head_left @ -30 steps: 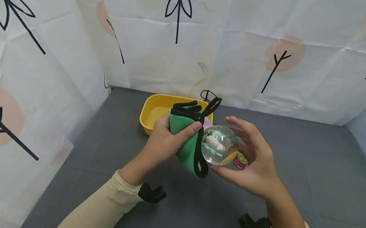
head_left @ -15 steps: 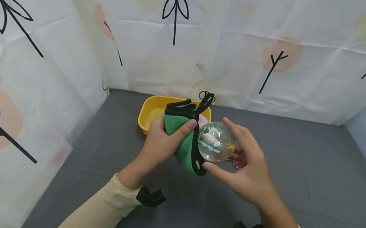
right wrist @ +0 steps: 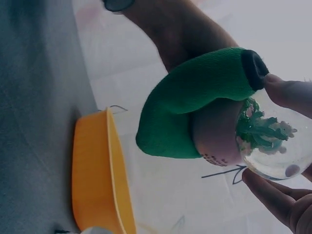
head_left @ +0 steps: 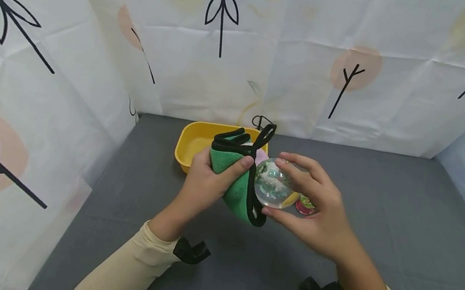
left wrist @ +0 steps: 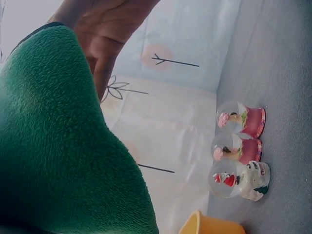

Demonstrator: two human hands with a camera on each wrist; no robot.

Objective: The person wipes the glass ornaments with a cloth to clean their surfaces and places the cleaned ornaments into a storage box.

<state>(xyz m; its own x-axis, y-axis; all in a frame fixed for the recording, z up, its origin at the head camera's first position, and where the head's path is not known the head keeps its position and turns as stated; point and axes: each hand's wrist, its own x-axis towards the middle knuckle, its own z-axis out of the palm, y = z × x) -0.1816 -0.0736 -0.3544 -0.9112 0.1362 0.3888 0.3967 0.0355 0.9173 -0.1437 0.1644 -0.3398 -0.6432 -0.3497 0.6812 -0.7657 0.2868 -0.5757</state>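
Note:
In the head view my left hand (head_left: 208, 179) grips a folded green cloth (head_left: 235, 198) with black edging, thumb on top. The cloth is wrapped around the base of a snow globe (head_left: 272, 185), whose clear ball faces right. My right hand (head_left: 320, 213) holds that ball between thumb and fingers. From the right wrist, the pale pink base (right wrist: 217, 129) shows within the cloth fold, and a green and pink figure (right wrist: 265, 131) inside the ball. Green cloth (left wrist: 63, 136) fills much of the left wrist view.
A yellow basin (head_left: 196, 143) stands behind the left hand at the table's back. In the left wrist view, two pink-based snow globes (left wrist: 253, 122) and one white-based snow globe (left wrist: 256, 180) stand in a row on the grey table (left wrist: 292, 146), near the basin.
My right hand shifted slightly left, then back right, and its fingers now lie further over the ball. The left hand keeps its grip on the cloth, moving only slightly.

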